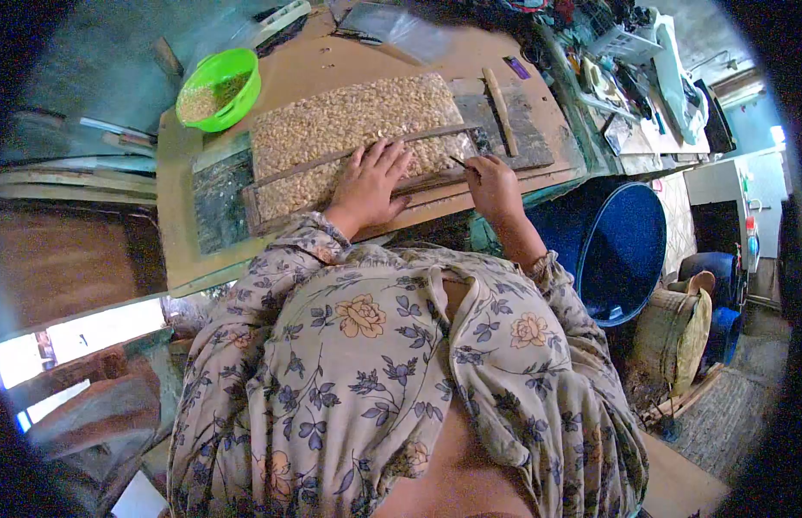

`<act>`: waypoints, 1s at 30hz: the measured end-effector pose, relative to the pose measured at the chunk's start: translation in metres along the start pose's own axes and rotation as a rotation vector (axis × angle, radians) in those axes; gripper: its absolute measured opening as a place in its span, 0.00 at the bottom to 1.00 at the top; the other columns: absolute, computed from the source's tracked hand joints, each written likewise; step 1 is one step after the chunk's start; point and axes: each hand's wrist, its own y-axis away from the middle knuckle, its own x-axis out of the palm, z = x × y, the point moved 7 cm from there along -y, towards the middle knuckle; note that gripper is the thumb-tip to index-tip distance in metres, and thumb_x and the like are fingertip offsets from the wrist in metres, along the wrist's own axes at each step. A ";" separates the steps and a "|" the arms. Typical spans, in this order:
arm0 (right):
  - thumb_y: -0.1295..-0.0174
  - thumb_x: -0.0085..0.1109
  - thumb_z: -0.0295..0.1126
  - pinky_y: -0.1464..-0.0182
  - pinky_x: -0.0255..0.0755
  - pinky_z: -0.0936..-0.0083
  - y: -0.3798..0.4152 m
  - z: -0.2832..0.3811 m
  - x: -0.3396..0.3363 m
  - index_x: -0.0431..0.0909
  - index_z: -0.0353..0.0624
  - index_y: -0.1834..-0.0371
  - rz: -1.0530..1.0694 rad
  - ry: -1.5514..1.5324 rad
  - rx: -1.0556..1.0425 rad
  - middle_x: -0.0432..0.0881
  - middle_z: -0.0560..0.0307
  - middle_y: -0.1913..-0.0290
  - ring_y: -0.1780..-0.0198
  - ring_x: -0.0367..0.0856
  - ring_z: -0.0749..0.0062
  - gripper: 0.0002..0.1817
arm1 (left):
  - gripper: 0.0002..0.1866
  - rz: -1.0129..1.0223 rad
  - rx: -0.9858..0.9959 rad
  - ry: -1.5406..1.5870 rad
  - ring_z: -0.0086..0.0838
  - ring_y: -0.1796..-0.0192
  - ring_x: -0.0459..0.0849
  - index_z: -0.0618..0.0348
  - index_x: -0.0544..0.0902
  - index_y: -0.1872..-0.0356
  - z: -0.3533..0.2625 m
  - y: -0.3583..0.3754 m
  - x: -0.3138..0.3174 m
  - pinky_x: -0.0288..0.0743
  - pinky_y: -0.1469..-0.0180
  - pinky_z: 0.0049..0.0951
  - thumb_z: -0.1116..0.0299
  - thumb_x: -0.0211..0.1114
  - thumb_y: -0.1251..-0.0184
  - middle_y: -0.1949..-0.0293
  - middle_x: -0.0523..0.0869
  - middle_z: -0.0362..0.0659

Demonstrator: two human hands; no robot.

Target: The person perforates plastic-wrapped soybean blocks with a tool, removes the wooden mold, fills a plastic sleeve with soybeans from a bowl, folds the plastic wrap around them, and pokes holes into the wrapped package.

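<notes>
A wide slab of pale, nut-like pieces (pixel 349 112) lies on a dark board (pixel 221 200) in front of me. Across it runs a long, narrow wooden strip (pixel 319 161). My left hand (pixel 372 186) rests with fingers spread on the strip and the near part of the slab. Near the slab's right end, my right hand (pixel 496 188) is closed around a thin dark tool (pixel 458 161) whose tip points left toward the strip. Most of that tool is hidden in the fingers. Another wooden stick (pixel 501 112) lies to the right on the board.
A green basin (pixel 251 93) with loose pale bits stands at the table's far left. Clear plastic (pixel 409 34) and a small purple item (pixel 516 67) lie toward the back. To the right are a cluttered side table (pixel 634 142) and a large blue barrel (pixel 623 250).
</notes>
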 end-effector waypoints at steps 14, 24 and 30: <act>0.47 0.50 0.32 0.62 0.70 0.60 -0.004 0.031 0.027 0.76 0.41 0.68 0.109 -0.011 -0.142 0.76 0.46 0.67 0.65 0.75 0.48 0.08 | 0.33 -0.029 0.002 -0.091 0.40 0.36 0.55 0.56 0.62 0.41 0.004 0.007 0.007 0.48 0.37 0.45 0.52 0.56 0.47 0.38 0.59 0.44; 0.52 0.60 0.32 0.63 0.71 0.73 -0.004 -0.108 -0.079 0.78 0.41 0.70 -0.402 -0.225 0.219 0.80 0.50 0.71 0.68 0.79 0.60 0.08 | 0.37 0.054 0.025 0.018 0.43 0.34 0.52 0.54 0.60 0.39 -0.015 -0.011 0.011 0.44 0.38 0.51 0.54 0.59 0.53 0.36 0.55 0.44; 0.57 0.62 0.39 0.62 0.70 0.70 0.021 -0.259 -0.110 0.78 0.44 0.70 -0.530 0.136 0.532 0.80 0.50 0.71 0.66 0.79 0.58 0.13 | 0.38 0.068 0.092 0.001 0.44 0.35 0.53 0.55 0.59 0.39 -0.036 -0.027 0.015 0.47 0.39 0.50 0.53 0.60 0.53 0.36 0.56 0.47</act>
